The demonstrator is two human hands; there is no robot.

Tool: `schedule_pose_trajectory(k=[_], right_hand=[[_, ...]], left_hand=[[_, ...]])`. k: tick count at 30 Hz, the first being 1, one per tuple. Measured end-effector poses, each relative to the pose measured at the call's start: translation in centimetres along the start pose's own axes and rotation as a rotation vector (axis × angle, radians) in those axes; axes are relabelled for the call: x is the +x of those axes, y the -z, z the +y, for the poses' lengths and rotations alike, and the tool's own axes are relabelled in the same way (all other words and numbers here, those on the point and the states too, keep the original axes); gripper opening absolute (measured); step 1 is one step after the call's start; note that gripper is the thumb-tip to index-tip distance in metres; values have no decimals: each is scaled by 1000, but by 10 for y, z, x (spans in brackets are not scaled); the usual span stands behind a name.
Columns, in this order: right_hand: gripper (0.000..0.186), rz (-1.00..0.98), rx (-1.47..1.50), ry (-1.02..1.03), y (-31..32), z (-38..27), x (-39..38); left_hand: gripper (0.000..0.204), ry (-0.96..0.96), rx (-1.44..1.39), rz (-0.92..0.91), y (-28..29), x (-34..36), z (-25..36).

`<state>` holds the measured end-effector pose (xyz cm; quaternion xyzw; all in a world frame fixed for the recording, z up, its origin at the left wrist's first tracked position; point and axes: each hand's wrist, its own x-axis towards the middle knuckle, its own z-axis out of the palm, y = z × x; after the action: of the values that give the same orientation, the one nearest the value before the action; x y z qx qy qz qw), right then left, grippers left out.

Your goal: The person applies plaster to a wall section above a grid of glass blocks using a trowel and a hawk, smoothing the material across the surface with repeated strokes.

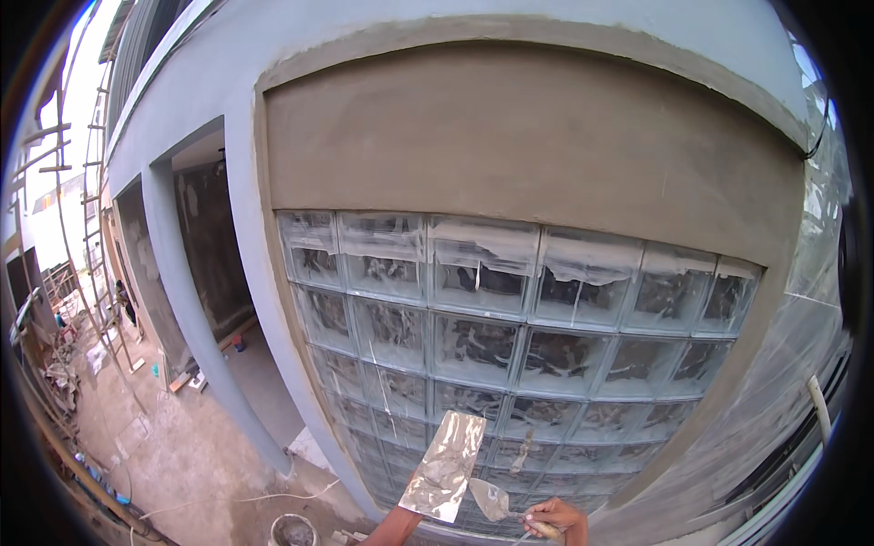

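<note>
My left hand (401, 520) is mostly hidden beneath a shiny rectangular steel plastering trowel (445, 464), held face up with grey mortar smeared across it. To its right, my right hand (557, 517) is closed around the wooden handle of a pointed trowel (491, 500). The pointed blade carries some grey mortar and lies close to the steel trowel's right edge. Both tools are in front of the lower part of a glass block wall (473, 349). Whitish smears run over its top row, and brownish plaster (528, 146) covers the band above.
A bucket (294, 530) with grey contents stands at the lower left. Beyond it are a pale blue column (196, 300), a doorway and a cord (264, 497) on the ground. Bamboo scaffolding (91, 200) rises at far left. Clear sheeting (783, 364) hangs at right.
</note>
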<state>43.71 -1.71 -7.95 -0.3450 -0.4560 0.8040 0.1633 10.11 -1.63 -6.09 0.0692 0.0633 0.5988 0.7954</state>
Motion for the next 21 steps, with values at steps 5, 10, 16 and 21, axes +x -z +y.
schedule_pose_trajectory(k=[5, 10, 16, 21], right_hand=[[15, 624, -476, 383, -137, -33, -72], [14, 623, -441, 506, -130, -10, -56], [18, 671, -524, 317, -103, -4, -21], [21, 696, -582, 164, -64, 11, 14]], left_hand=[[42, -15, 90, 90, -16, -3, 8], [43, 8, 84, 40, -25, 10, 15], [44, 32, 94, -6, -42, 22, 15], [44, 60, 88, -33, -51, 30, 12]])
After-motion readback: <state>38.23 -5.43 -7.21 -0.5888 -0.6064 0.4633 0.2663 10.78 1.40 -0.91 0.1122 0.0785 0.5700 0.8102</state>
